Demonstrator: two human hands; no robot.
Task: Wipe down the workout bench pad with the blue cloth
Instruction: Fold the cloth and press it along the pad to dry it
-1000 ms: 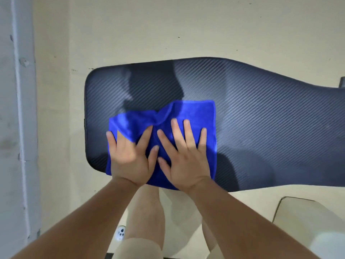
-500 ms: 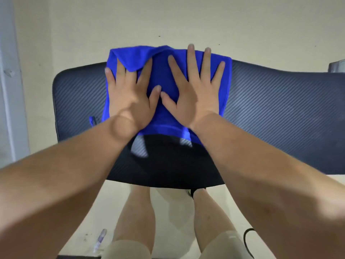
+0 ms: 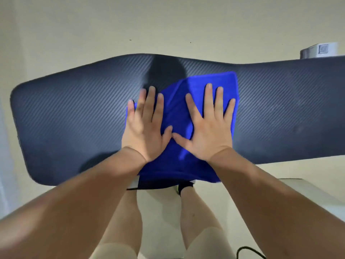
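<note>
Bench pad (image 3: 74, 116): dark, with a fine diagonal carbon-weave texture and rounded corners, running left to right across the view; its right end is cut off by the frame edge. It sits over a pale cream floor (image 3: 168, 25) with a few small dark specks.

Blue cloth (image 3: 179, 113): lies on the pad slightly right of centre, rumpled, with a raised fold between the hands. Its near edge hangs over the pad's front edge.

Left hand (image 3: 144, 128): flat, palm down, fingers spread, pressing on the cloth's left part; the fingertips reach past the cloth onto bare pad. Right hand (image 3: 209, 128): flat, fingers spread, wholly on the cloth. Neither hand grips anything; the thumbs nearly meet.

A dark shadow falls on the pad beyond the cloth.

Grey-white object (image 3: 321, 50) at far right behind the pad: partly cut off, identity unclear. Black cable loop (image 3: 248, 252) at bottom right, partly visible. Bench frame hidden below the pad. Bare legs (image 3: 127, 212) stand below.
</note>
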